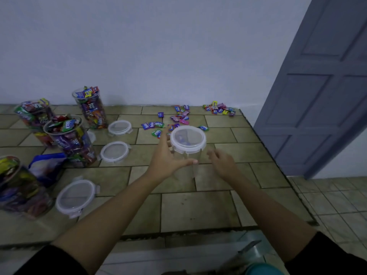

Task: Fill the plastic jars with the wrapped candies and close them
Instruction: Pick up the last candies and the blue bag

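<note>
Standing at nine o'clock on the tiled counter (198,211), four candy-filled jars (72,141) have no lids on, and three loose lids (76,197) lie beside them. At centre, the left hand (164,157) has its grip clamped round a clear lidded jar (188,142). The right hand (224,163), grip apart, hovers just beside it. Loose wrapped candies (179,117) lie at twelve o'clock.

one wide-angle view only, worn on the person's head, looking forward and down across the tiled bench (198,207) toward the wall (158,46). it sits close: both arms (111,211) reach in from the bottom edge.
</note>
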